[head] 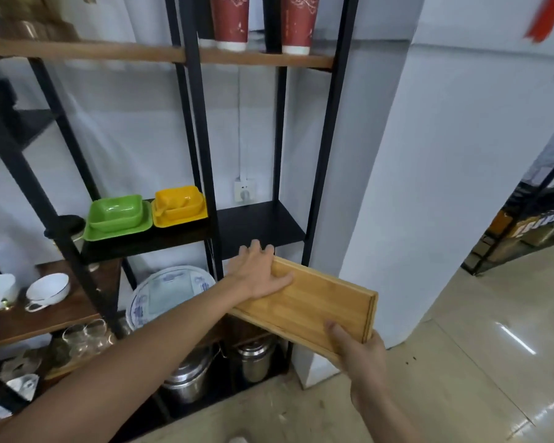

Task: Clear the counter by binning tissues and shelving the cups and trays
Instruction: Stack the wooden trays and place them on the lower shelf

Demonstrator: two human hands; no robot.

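Note:
A rectangular bamboo tray point(320, 306) is held level in front of a black metal rack, just below and in front of a bare black shelf point(259, 223). My left hand point(256, 271) grips its far left end, thumb lying on top. My right hand point(362, 356) holds the near right corner, thumb on the tray's inner face. To the left on the same shelf level stand a green cup on its saucer point(117, 217) and a yellow cup on its saucer point(178, 206).
Two red paper cups point(231, 20) stand on the wooden shelf above. White cups point(47, 289) sit on a brown shelf at left, glasses point(84, 338) below them. A blue-patterned plate point(170, 294) and steel pots point(256, 358) fill the rack's bottom. A white pillar point(429, 187) rises right of the rack.

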